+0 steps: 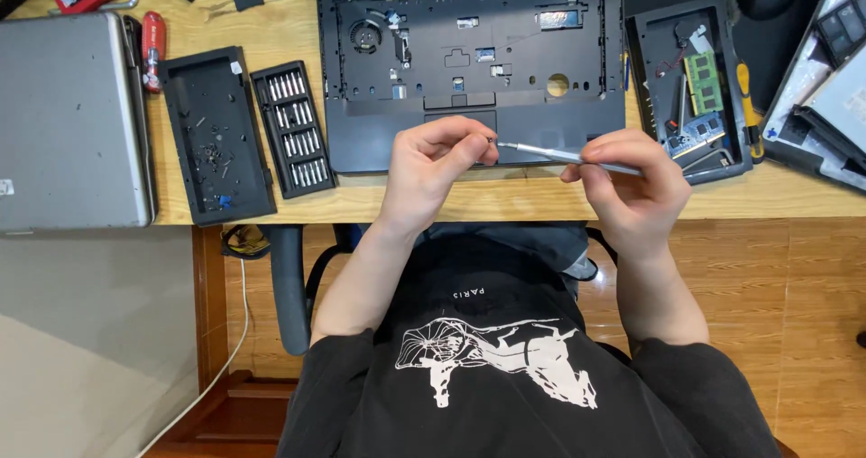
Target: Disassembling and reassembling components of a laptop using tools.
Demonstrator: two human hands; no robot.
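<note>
My right hand grips a slim silver screwdriver that points left. My left hand pinches at the screwdriver's tip with thumb and fingers; whether a small bit or screw is between them is too small to tell. Both hands hover over the near edge of a dismantled dark laptop base, keyboard removed, lying on the wooden desk.
An open black bit case and its lid holding loose screws lie left of the laptop. A closed grey laptop sits far left. A black cover with circuit boards and a yellow-handled screwdriver lie right.
</note>
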